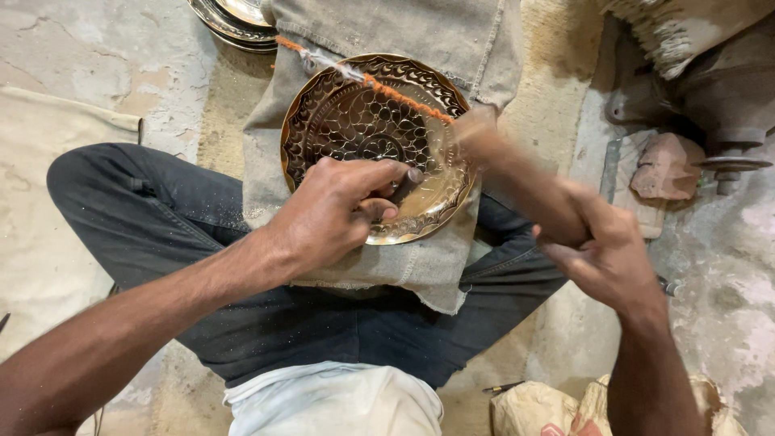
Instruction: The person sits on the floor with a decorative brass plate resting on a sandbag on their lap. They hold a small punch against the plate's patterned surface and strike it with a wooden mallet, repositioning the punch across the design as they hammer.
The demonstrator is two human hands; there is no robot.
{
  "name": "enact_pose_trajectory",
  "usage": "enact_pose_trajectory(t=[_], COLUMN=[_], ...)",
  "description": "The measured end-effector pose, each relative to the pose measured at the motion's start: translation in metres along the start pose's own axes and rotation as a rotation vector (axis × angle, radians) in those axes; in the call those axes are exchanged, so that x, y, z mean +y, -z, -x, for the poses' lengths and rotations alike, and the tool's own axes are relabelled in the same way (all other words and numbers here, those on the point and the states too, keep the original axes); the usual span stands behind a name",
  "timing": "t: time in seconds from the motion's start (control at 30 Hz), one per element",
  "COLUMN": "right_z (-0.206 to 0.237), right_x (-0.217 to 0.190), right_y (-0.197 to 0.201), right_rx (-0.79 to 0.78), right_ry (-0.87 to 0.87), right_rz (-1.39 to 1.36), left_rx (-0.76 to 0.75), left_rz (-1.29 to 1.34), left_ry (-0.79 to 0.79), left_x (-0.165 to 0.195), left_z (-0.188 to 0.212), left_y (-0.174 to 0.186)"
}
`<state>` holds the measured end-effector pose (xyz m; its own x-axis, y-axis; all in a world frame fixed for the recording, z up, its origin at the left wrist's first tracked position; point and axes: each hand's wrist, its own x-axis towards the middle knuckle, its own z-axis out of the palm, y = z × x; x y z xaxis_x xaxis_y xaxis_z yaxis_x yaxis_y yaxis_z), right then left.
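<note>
Sitting cross-legged on the floor [97,48], the person works with a cloth [420,266] draped over the lap. The left hand [335,211] is closed on a small dark punch [404,186], fingertips pressing it against the plate [367,125] near its 5 o'clock rim. The right hand [601,250], at 3 o'clock from the plate, is clenched around a mallet [500,165], blurred in motion.

The plate lies flat on the cloth, centre frame. It looks like thin brass: stiff, light, polished and probably slippery, with engraved relief that could dent or scratch. Holding it by the rim, with the cloth beneath for grip, seems safest.

An orange cord [387,89] crosses its 12 o'clock edge. Further plates [234,20] are stacked at 11 o'clock; a machine [710,89] stands at 2 o'clock.
</note>
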<state>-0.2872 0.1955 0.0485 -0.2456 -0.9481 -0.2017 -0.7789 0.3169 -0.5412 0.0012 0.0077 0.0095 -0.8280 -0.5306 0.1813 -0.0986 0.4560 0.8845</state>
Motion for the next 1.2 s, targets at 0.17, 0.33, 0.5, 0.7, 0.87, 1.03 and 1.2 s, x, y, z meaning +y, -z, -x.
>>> enact_pose_trajectory(t=[0.17,0.33,0.5,0.7,0.87,1.03,1.2], right_z=[-0.001,-0.002,-0.001,0.000,0.000,0.003,0.002], right_x=[0.002,-0.002,-0.011,-0.013,-0.009,-0.011,-0.016], right_y=[-0.003,-0.004,-0.004,-0.005,-0.011,-0.017,-0.019], right_rx=[-0.046,-0.133,-0.034,-0.003,0.010,0.056,0.017], right_ry=[0.034,-0.022,0.031,0.038,-0.013,0.081,-0.020], right_rz=[0.100,0.227,0.079,-0.071,-0.068,-0.033,-0.026], left_rx=[-0.014,-0.022,-0.026,0.016,-0.041,-0.029,-0.059], left_rz=[-0.005,-0.046,-0.031,-0.008,-0.004,-0.024,-0.055], left_ry=[0.012,0.013,0.076,-0.069,0.052,0.002,0.040], left_x=[0.000,0.001,0.002,0.000,0.001,0.001,0.000], left_z=[-0.002,-0.003,-0.002,-0.002,-0.002,-0.004,-0.003], left_y=[0.000,0.001,0.002,0.004,0.005,0.008,0.008])
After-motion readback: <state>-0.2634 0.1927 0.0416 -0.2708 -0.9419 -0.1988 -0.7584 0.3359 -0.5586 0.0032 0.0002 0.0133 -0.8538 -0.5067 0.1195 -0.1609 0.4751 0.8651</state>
